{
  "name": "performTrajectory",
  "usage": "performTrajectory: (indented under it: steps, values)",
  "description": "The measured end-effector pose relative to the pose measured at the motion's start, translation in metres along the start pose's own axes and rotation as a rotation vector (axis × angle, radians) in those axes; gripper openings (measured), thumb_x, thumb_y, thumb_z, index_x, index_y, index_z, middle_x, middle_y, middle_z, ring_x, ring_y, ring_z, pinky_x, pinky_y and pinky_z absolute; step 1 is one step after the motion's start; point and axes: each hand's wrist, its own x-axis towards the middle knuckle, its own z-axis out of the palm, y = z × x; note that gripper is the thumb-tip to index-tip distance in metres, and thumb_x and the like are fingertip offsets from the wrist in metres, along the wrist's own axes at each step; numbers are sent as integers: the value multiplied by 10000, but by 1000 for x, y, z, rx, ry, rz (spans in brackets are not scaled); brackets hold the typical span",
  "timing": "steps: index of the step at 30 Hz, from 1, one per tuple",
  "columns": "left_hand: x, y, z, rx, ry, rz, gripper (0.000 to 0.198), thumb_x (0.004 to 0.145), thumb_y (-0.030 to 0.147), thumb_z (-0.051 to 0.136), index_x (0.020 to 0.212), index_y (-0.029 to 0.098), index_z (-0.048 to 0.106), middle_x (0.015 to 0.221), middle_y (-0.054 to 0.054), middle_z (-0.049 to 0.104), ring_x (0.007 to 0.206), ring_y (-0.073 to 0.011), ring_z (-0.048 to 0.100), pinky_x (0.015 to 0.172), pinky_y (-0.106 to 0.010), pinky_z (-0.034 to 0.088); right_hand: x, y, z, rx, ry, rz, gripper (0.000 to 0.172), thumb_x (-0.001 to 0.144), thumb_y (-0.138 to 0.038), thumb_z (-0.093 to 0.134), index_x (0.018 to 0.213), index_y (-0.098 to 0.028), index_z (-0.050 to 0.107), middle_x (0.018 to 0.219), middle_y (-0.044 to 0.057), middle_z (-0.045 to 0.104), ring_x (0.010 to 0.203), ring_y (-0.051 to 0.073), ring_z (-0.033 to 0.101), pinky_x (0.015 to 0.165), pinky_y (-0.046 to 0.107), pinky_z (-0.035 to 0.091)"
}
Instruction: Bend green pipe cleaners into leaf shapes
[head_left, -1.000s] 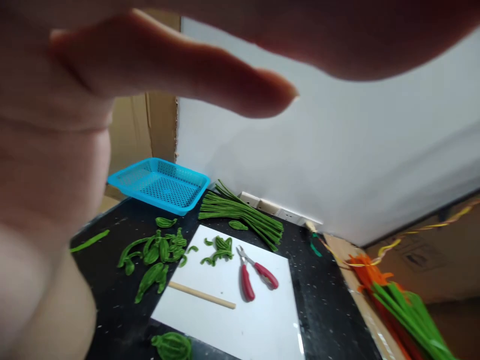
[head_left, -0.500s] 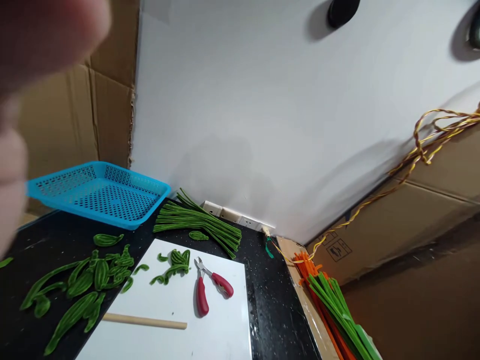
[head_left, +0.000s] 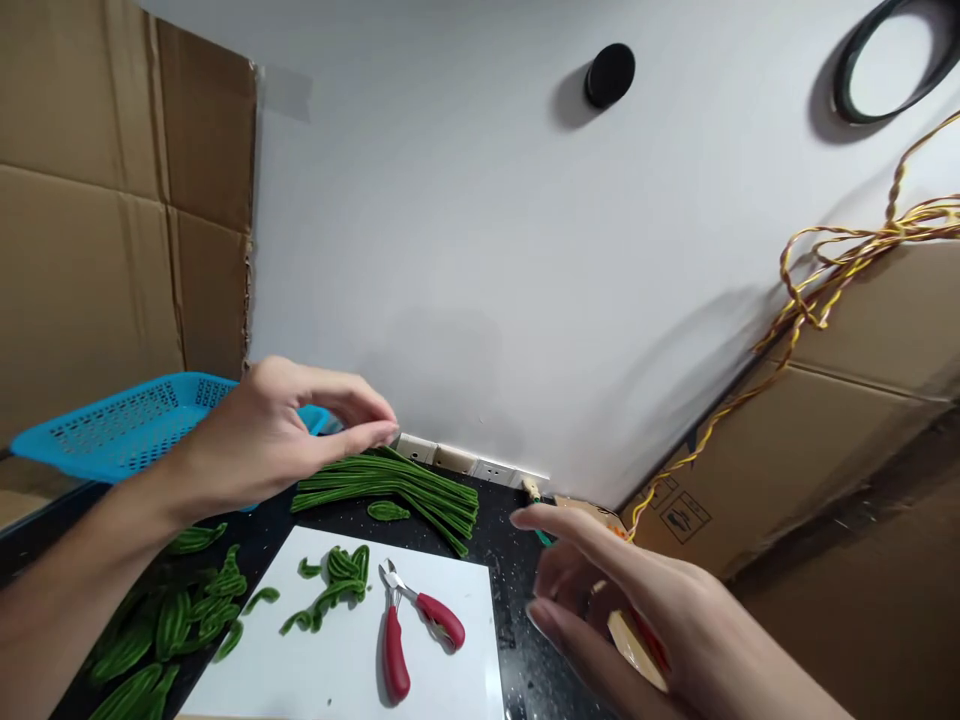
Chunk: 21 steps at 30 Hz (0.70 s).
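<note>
Evidently, the green stems lie closest to the left hand

From the head camera, the only view, the stems rest in a bundle on the dark worktop, just beyond the white board. Their long axis slants from the far left toward the near right. The left hand shows above the bundle's left part, thumb and fingertips drawn together, with nothing visible in the pinch; whether it touches the stems, I cannot tell. The right hand hangs to the right of the board, well apart from the bundle, its thumb and forefinger parted and its other fingers curled, holding nothing that shows. Red-handled pliers lie on the board, handles spread, cutting end away from the person; in view the right hand is nearer the handles.
</note>
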Motion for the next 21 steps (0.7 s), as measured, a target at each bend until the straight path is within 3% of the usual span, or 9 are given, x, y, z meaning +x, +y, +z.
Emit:
performTrajectory:
  steps: [2, 4, 7, 10, 15, 21]
  values:
    - [4, -17, 7, 214, -182, -82, 423, 951, 581, 621, 789, 226, 782, 519, 36, 616, 480, -56, 494, 500, -208, 371, 20, -4, 0, 46, 14, 47, 403, 1065, -455, 451, 1421, -345, 602, 1042, 16, 729, 874, 158, 690, 784, 277, 532]
    - [7, -32, 15, 376, -388, -181, 522, 1010, 600, 467, 786, 218, 744, 500, 21, 578, 469, -72, 458, 533, -241, 330, 36, -4, 5, 23, -65, 150, 382, 1061, -392, 494, 1424, -312, 584, 969, 10, 708, 844, 158, 659, 756, 290, 481]
    - [7, -56, 30, 410, -536, -234, 289, 968, 452, 553, 872, 247, 732, 687, 7, 689, 521, -100, 529, 550, -254, 307, 50, -3, 13, -4, -97, 173, 381, 1059, -342, 542, 1437, -312, 578, 1026, 5, 694, 921, 160, 630, 797, 302, 440]
    - [3, -84, 48, 446, -550, -265, 224, 942, 302, 518, 816, 215, 683, 790, -44, 685, 598, -145, 541, 573, -276, 283, 49, -6, 17, -13, -146, 179, 414, 1051, -325, 557, 1464, -339, 560, 1094, 2, 687, 994, 174, 616, 849, 324, 442]
    - [-5, -126, 71, 509, -508, -250, 243, 983, 269, 426, 884, 192, 634, 910, -85, 681, 767, -210, 593, 653, -304, 267, 36, -9, 10, 29, -125, 157, 440, 1049, -370, 565, 1486, -419, 535, 1167, -16, 675, 1105, 174, 624, 877, 308, 451]
    - [-9, -143, 81, 571, -515, -175, 223, 998, 276, 423, 945, 180, 618, 1051, -97, 635, 845, -209, 597, 675, -311, 253, 31, 3, 6, 64, -85, 107, 453, 1037, -372, 551, 1487, -416, 533, 1192, -17, 689, 1106, 173, 640, 852, 299, 454]
